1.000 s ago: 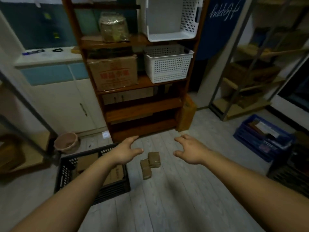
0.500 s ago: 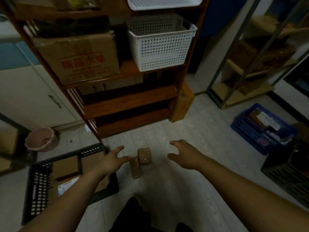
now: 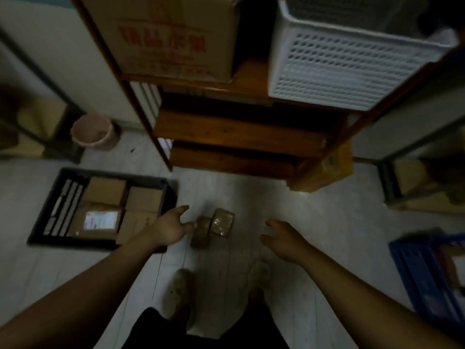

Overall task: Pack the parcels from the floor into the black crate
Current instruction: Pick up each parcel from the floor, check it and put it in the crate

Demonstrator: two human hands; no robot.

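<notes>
Floor point(image 3: 289, 205): pale planks, dim light, picture somewhat blurred.

Parcels on floor, two, brown, taped. Larger parcel point(image 3: 222, 223) lies just past centre toward 12 o'clock. Smaller parcel point(image 3: 202, 231) lies against its left side, touching it. Both rest on the planks in front of the shelf unit, outside the crate.

Black crate point(image 3: 42, 217): at 9 o'clock from the parcels, on the floor, just beside them. Holds several brown cardboard boxes point(image 3: 105, 191) packed flat; one carries a white label point(image 3: 99, 220). A strip of crate bottom shows bare along its left wall.

Left hand point(image 3: 171, 227): fingers spread and released, grasping nothing, thumb tip at the left edge of the smaller parcel; whether it touches cannot be told. The hand lies between crate and parcels.

Right hand point(image 3: 284, 239): fingers spread and slightly curled, empty, at 3 o'clock from the parcels and apart from them.

Shoes point(image 3: 180, 289): two, light-coloured, at 6 o'clock, below the parcels.

Wooden shelf unit point(image 3: 239, 129): at 12 o'clock. Carries a cardboard box with red print point(image 3: 166, 39) and, to its right, a white perforated basket point(image 3: 347, 69).

Pink bucket point(image 3: 93, 132): at 10 o'clock, on the floor beyond the crate.

Blue crate point(image 3: 422, 273): at 3 o'clock, right edge, well apart from the parcels.
</notes>
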